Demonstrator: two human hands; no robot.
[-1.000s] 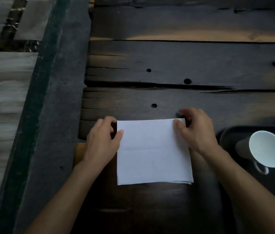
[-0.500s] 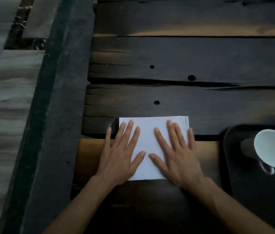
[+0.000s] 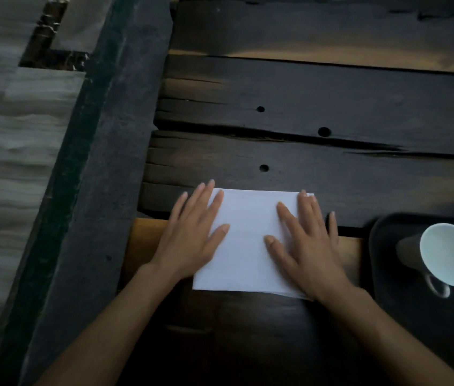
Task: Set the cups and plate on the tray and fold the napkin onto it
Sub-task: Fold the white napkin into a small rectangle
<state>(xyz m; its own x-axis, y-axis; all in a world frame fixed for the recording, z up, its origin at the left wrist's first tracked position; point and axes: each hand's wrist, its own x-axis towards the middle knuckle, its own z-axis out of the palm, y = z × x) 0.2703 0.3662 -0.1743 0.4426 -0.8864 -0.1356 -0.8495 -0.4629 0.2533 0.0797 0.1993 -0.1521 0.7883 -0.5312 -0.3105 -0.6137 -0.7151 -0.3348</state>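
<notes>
- Your left hand (image 3: 192, 240) and right hand (image 3: 305, 246) lie flat, fingers straight, pressing the white folded paper napkin (image 3: 248, 243); nothing gripped.
- It sits on the dark plank table (image 3: 331, 93), just left of the black tray (image 3: 393, 316), not on it.
- Sweep both palms outward evenly to set the crease.
- Near-square; edges parallel the planks, long axis barely left-right.

- Desk (image 3: 331, 87): dark, weathered planks running left to right, with long cracks between them and a warm glare on the far board.
- Holes (image 3: 324, 131): a few small round ones in the middle planks.
- Board (image 3: 142, 240): lighter tan strip by the desk's left end, partly covered.
- Ledge (image 3: 103, 162): dark grey band running diagonally just left of the desk.
- Floor (image 3: 11, 162): pale wood-grain panels further left, with a dark inlay (image 3: 50, 55).
</notes>
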